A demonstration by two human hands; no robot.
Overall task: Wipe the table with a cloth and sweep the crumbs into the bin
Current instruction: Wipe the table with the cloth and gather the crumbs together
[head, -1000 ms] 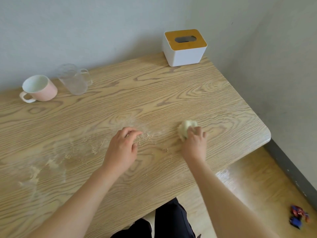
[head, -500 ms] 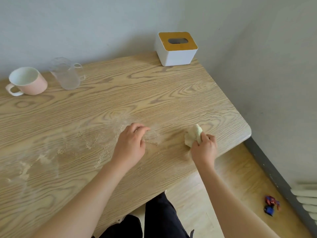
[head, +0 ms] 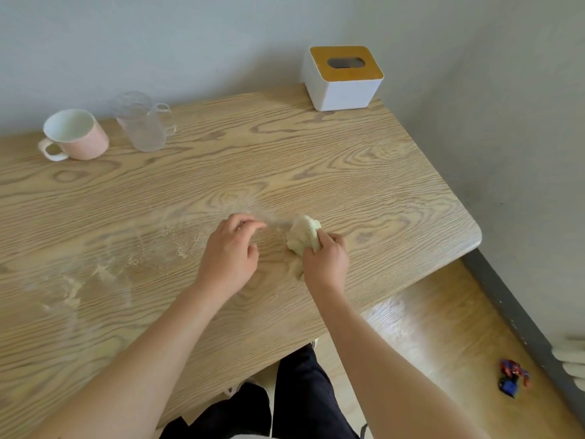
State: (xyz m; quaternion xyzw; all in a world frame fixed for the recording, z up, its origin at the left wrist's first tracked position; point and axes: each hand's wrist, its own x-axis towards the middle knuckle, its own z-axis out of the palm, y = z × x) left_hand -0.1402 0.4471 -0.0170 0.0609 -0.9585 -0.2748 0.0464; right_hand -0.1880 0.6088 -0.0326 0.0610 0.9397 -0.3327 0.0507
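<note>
My right hand point(head: 326, 263) grips a crumpled pale yellow cloth point(head: 302, 237) and presses it on the wooden table point(head: 285, 160) near its right end. My left hand point(head: 229, 255) rests just left of the cloth, fingers curled loosely on the tabletop and holding nothing. Fine crumbs point(head: 183, 248) and pale dusty smears point(head: 74, 288) lie on the wood to the left of my hands. No bin is in view.
A pink mug point(head: 76, 134) and a clear glass jug point(head: 142, 122) stand at the back left. A white tissue box with a wooden lid point(head: 343, 77) sits at the back right corner. A crumpled wrapper point(head: 511, 377) lies on the floor by the wall.
My right hand has swept the cloth leftward, close to my left hand. The left hand has stayed about where it was on the table.
</note>
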